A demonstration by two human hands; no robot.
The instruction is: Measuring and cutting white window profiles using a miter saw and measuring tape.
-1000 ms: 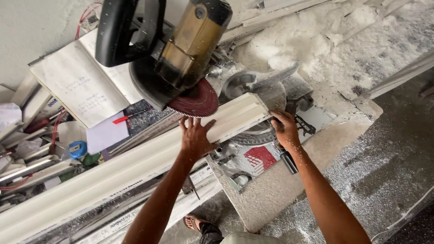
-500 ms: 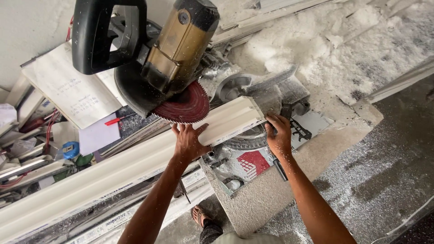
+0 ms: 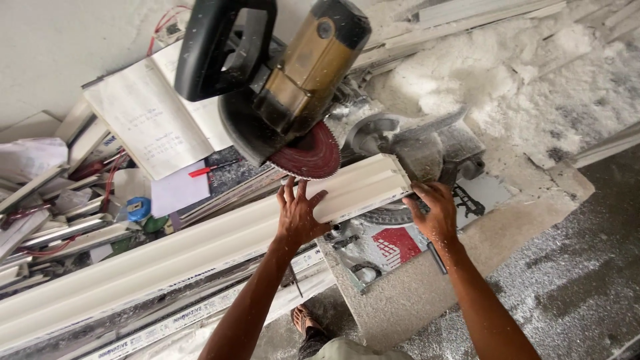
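The work looks to be at the lining-up stage: a long white moulding (image 3: 220, 247) is being set under the saw before a cut. The next move, I'd judge, calls for holding the piece dead still against the saw's base while the blade stays clear of both hands.

The left hand (image 3: 300, 213) lies flat on the moulding, fingers spread, pressing it down near its cut end. The right hand (image 3: 437, 212) sits just past that end, fingers curled at the corner of the moulding and the saw base (image 3: 393, 240); whether it grips anything I cannot tell.

Just beyond the left hand's fingertips hangs the dark red saw blade (image 3: 310, 155), raised, with the gold motor housing (image 3: 307, 67) and black handle (image 3: 213, 47) above. Farther left lies an open notebook (image 3: 147, 113) with a red pen (image 3: 210, 170); white sawdust (image 3: 493, 73) is heaped far right.
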